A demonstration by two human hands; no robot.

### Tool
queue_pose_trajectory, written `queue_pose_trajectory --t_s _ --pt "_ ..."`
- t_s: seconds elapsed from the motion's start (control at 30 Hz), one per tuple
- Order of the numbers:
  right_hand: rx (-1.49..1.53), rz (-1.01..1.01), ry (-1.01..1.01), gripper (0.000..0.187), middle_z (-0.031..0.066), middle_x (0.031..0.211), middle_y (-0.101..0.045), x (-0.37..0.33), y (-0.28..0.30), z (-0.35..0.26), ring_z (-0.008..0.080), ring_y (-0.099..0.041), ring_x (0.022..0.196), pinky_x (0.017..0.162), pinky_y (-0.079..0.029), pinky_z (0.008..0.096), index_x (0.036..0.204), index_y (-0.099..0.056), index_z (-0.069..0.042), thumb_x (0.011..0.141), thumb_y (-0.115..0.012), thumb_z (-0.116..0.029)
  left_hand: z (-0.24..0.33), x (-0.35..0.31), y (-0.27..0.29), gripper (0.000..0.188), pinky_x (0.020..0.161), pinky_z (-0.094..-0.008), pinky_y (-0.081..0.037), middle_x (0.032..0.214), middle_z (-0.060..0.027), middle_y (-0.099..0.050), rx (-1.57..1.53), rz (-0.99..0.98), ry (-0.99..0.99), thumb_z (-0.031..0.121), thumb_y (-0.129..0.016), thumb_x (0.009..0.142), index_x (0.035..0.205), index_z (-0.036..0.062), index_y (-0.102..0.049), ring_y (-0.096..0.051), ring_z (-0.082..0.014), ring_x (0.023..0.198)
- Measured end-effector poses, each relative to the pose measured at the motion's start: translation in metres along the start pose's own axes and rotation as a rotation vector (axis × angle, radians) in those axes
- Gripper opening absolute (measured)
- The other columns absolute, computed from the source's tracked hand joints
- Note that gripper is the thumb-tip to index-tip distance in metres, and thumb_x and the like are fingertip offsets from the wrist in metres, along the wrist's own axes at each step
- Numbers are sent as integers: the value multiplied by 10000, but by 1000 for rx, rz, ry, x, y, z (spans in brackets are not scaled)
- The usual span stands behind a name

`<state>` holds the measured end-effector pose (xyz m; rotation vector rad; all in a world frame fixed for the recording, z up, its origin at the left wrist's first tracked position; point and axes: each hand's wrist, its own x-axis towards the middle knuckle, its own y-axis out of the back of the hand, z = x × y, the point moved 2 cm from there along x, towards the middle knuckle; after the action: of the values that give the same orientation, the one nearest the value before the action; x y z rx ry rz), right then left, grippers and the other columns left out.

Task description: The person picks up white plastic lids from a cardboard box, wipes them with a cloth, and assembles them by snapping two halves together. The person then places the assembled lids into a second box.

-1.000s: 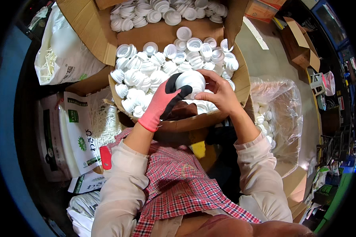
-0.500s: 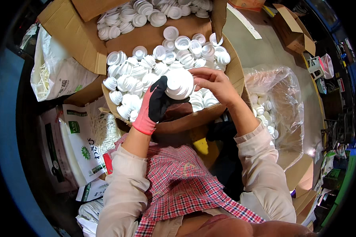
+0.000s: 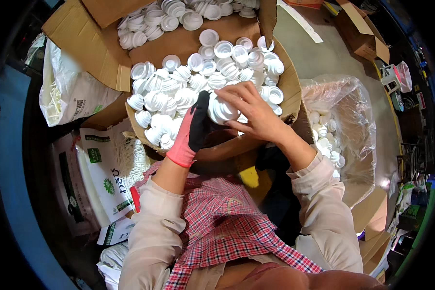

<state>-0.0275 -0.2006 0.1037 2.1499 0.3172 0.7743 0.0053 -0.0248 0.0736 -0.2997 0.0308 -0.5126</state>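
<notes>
A white round plastic cap [image 3: 220, 109] with stepped rings sits between my two hands, over the near edge of an open cardboard box [image 3: 289, 79]. My left hand [image 3: 192, 129], in a pink glove with black palm and fingers, grips it from the left. Bare, my right hand [image 3: 257, 114] curls its fingers over the cap's right side. Many similar white caps [image 3: 168, 87] lie heaped in the box behind my hands, some singly and some nested in stacks. The underside of the held cap is hidden.
At the right, a box lined with clear plastic [image 3: 360, 116] holds smaller white pieces [image 3: 327, 140]. White bags [image 3: 101, 179] and thin white sticks [image 3: 136, 157] are at the left. More caps [image 3: 154, 19] fill a compartment at the back.
My right hand has moved left and down, its fingers now lying over the cap. The cap has shifted slightly right and down and tilted, still in my left hand.
</notes>
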Motion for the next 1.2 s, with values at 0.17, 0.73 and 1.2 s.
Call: queue_pose_trajectory --t_s 0.17,0.73,1.2 --pt "59 75 44 685 148 1176 -516 2 -6 -3 325 -494 1090 935 -435 397 1312 -501 -45 687 -776 -105 -16 -6 7 645 926 -341 -465 1192 -107 -571 658 -15 -440 103 -786 740 1295 27 -467 -569 -221 1090" --pt "68 187 35 683 156 1164 -518 4 -12 -17 349 -507 1057 909 -446 409 1249 -515 -26 627 -793 -73 -13 -10 3 566 930 -309 -465 1260 -115 -560 125 20 -179 100 -672 862 1364 3 -429 -574 -199 1092" --pt "786 322 -544 687 68 1104 -610 -114 47 11 159 -588 995 885 -477 317 1215 -538 -44 639 -879 -199 -26 3 -48 782 1089 -373 -336 1467 -114 -382 752 -298 -133 350 -672 859 1457 17 -293 -395 -270 1328"
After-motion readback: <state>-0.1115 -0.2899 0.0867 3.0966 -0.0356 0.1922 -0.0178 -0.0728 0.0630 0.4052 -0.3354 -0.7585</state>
